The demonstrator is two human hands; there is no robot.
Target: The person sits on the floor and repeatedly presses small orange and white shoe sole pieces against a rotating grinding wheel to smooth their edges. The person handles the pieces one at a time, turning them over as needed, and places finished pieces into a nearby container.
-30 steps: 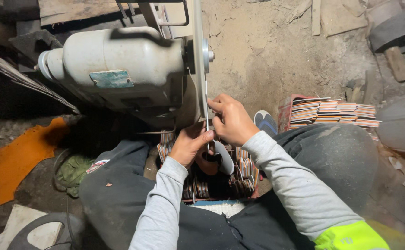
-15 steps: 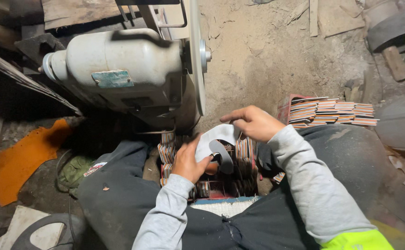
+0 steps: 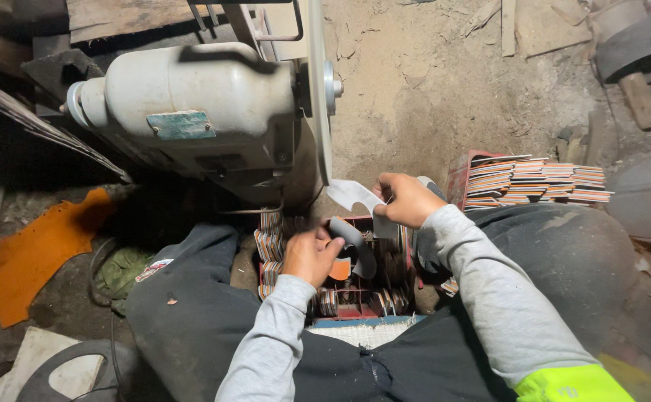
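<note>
1. Sitting on the ground, dark-trousered knees spread around a red open-topped crate crammed with upright striped pieces; crate's near edge cut off by the lap, far wall partly lost behind the hands.
2. Pinching with the right hand, fingers curled shut on a pale, flat, curved cut-out sheet piece, its tip pointing toward the thin upright grinding disc; whether sheet and disc are touching, impossible to tell.
3. Curling the left hand closed around a dark grey curved strip just above the crate; fingertips tucked under and hidden, so the exact hold staying unclear.
4. Showing a small orange piece below that strip, mostly covered by the left hand.
5. Looming above the hands: a grey-white cylindrical electric motor housing with a worn greenish plate on its side, its base sinking into shadow and its mount cut off at the top edge.
6. Lying to the right, near the right knee: a stack of thin striped flat pieces in red, white and dark layers, partly overlapping a red container hardly visible beneath.
7. Lying at far left on the dusty ground: an orange irregular scrap of sheet material, and beside it an olive-green crumpled cloth half swallowed by darkness.
8. Blurring into gloom along the left and bottom edges; objects there too dark to name.
</note>
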